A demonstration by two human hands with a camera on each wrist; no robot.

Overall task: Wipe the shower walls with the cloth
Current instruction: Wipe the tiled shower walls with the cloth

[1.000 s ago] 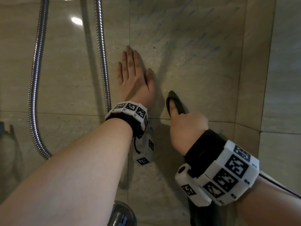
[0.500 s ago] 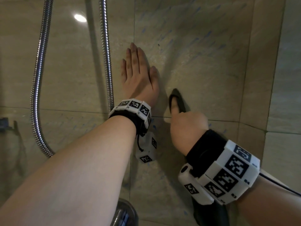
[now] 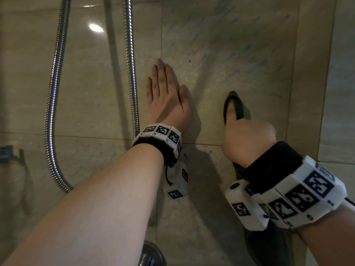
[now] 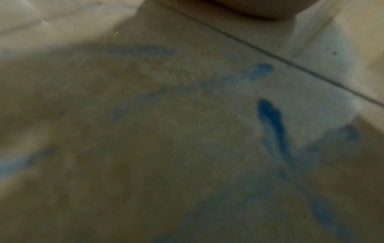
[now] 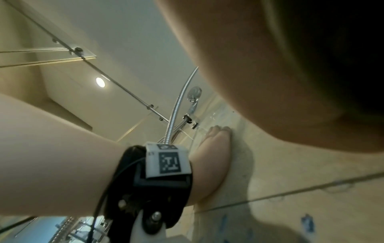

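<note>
A person's left hand [image 3: 167, 98] lies flat with straight fingers on the beige, blue-smeared tiled shower wall [image 3: 230, 54], as it did a second ago, the view having shifted only slightly. At three o'clock from it, the right hand [image 3: 247, 139] is curled around a dark cloth [image 3: 235, 105], thumb pressing its top end to the wall; the rest of the cloth hangs below the wrist toward six o'clock. The cloth's tip sits a little higher against the tile joint than before. A ribbed chrome shower hose [image 3: 54, 93] loops at nine o'clock.
</note>
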